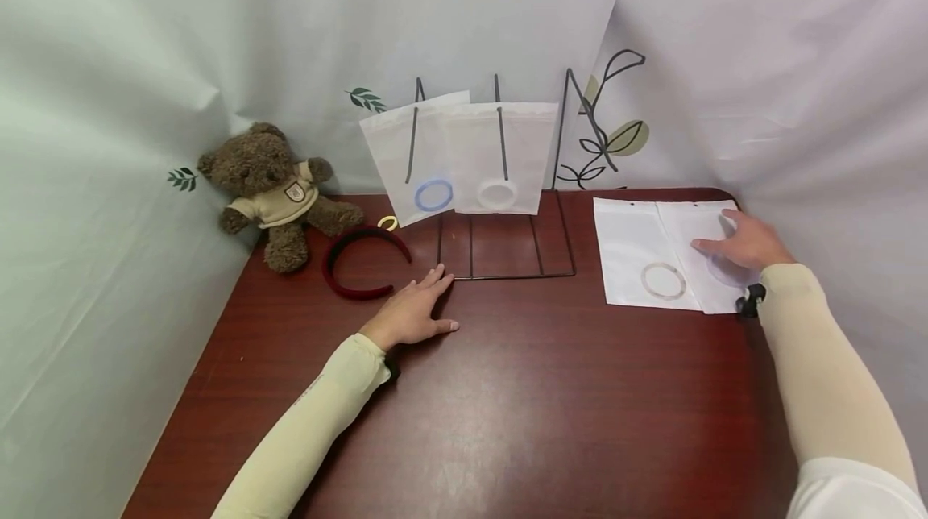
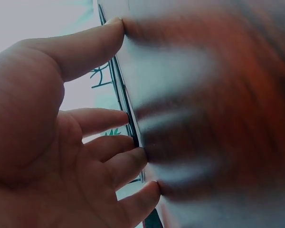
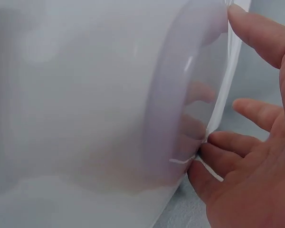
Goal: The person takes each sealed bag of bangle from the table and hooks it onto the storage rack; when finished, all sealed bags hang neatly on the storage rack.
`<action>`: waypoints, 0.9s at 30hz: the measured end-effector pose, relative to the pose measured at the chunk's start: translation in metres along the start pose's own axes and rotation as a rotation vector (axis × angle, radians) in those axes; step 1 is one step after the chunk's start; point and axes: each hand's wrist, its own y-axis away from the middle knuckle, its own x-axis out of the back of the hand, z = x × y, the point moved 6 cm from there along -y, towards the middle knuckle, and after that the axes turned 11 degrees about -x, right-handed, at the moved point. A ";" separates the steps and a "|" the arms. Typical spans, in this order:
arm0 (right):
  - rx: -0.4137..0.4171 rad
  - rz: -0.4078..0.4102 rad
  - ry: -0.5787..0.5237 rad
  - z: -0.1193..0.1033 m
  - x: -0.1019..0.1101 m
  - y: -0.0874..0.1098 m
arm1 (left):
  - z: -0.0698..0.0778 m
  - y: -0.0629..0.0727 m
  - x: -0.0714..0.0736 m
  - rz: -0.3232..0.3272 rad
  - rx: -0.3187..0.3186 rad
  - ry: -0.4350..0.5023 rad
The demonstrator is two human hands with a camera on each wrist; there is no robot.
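My left hand (image 1: 413, 312) rests on the table with fingers spread, its fingertips beside the front left corner of a black wire rack (image 1: 507, 277). In the left wrist view, the left fingertips touch the tabletop and nothing is held. Far to the right, my right hand (image 1: 750, 241) lies over a white plastic bag (image 1: 689, 221) that has a pale purple bangle (image 3: 164, 99) inside. Right thumb and fingers touch this bag near its edge, spread apart. Against it on the left lies another white bag (image 1: 623, 253) with a beige bangle (image 1: 663, 280).
Two white bags hang on the rack's hooks, one with a blue bangle (image 1: 433, 195), one with a white bangle (image 1: 496, 195). A brown teddy bear (image 1: 286, 205), dark red headband (image 1: 329, 265) and small yellow ring (image 1: 387, 223) are at the left. White curtains (image 1: 725, 60) surround the table (image 1: 551, 398).
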 end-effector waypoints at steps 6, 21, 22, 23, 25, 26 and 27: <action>0.002 0.000 -0.001 -0.003 0.002 0.001 | 0.001 0.001 0.002 0.004 0.006 0.002; 0.024 -0.010 -0.041 -0.013 -0.002 -0.004 | 0.003 0.000 0.002 0.012 0.003 0.008; 0.024 -0.005 -0.039 -0.013 -0.002 -0.005 | 0.003 0.000 0.002 0.012 0.002 0.006; 0.026 0.000 -0.038 -0.013 -0.002 -0.006 | 0.003 0.000 0.002 0.011 0.003 0.005; 0.033 0.010 -0.031 -0.013 -0.002 -0.007 | 0.003 0.000 0.003 0.012 0.007 0.007; 0.036 0.014 -0.025 -0.013 -0.003 -0.007 | 0.003 0.000 0.003 0.012 0.009 0.007; 0.037 0.018 -0.022 -0.014 -0.003 -0.007 | 0.002 0.000 0.003 0.013 0.012 0.008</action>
